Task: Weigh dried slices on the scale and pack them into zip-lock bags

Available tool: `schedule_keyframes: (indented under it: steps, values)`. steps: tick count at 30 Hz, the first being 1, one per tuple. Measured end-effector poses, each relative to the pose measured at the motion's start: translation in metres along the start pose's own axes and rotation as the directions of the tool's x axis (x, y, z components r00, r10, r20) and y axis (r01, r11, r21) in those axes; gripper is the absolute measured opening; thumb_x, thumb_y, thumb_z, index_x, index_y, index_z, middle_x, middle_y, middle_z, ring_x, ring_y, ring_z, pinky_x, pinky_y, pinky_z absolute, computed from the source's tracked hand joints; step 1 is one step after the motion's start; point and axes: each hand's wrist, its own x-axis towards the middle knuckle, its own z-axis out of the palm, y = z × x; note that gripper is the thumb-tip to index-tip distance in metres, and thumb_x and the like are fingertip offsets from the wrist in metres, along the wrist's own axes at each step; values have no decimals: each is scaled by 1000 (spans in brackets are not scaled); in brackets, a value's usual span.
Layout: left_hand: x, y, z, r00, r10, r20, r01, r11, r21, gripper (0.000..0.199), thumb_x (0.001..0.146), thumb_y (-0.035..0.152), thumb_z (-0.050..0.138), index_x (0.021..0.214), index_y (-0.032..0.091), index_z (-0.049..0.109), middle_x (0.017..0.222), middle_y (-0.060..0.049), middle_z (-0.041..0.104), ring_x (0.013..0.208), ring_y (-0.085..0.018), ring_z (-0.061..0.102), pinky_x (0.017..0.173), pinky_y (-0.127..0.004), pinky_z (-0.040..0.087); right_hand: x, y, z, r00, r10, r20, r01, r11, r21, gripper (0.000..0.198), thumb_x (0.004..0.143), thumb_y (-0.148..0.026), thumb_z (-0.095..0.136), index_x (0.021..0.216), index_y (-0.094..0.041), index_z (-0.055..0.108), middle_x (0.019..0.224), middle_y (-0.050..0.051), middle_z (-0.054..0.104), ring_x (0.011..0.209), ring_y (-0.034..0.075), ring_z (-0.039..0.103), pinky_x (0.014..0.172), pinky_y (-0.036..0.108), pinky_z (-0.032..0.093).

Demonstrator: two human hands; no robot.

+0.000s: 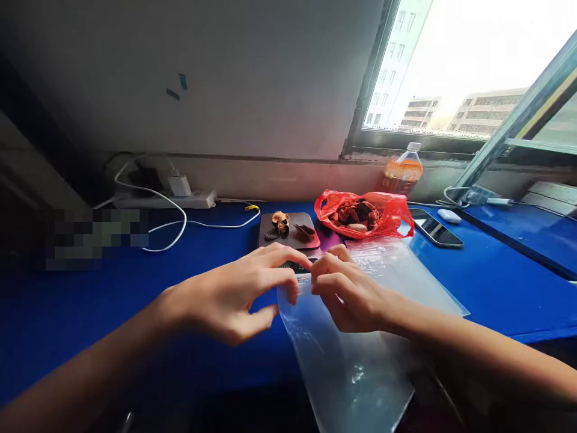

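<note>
A clear plastic bag hangs from my right hand, whose fingers are pinched at its top edge. My left hand is just left of that edge, its thumb and fingers apart; the index fingertip comes close to the right fingers. Behind the hands is a small dark kitchen scale, its display partly covered by my left fingers. On its plate rest a curled tan dried piece and dark dried pieces. Another clear bag lies flat on the table behind my right hand.
A red plastic bag of dried brown pieces stands right of the scale. Beyond it are a bottle with an orange label, a phone and a white earbud case. A white cable and power strip lie at the back left.
</note>
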Motion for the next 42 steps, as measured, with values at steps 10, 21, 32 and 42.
schedule_keyframes:
  steps: [10,21,32,42]
  values:
    - [2,-12,-24,959,-170,-227,176,984,7,29,93,42,59,73,21,63,111,-4,69,105,-24,63,88,-35,53,0,9,-4,973,230,-8,-228,969,97,14,93,-12,58,103,-22,58,78,0,74,60,11,63,65,29,47]
    - [-8,-2,-23,834,-186,-519,375,882,287,93,84,83,49,153,21,39,158,-16,46,146,-40,40,121,-63,30,65,-11,14,870,436,-230,-398,897,192,31,94,-18,54,124,-26,50,95,2,73,72,15,70,59,29,53]
    - [-1,-26,23,886,17,-463,150,935,322,82,86,39,71,152,32,22,154,-15,50,138,-36,53,110,-61,46,52,-13,38,916,393,-85,-313,830,462,25,95,-21,59,119,-25,52,105,5,70,85,16,71,67,28,58]
    - [-11,-46,-6,767,4,-642,289,891,350,102,70,31,85,153,35,25,150,-12,52,125,-36,63,105,-57,53,26,78,18,809,585,-63,-588,802,-103,14,86,-33,63,93,-21,61,91,8,71,91,25,65,83,40,50]
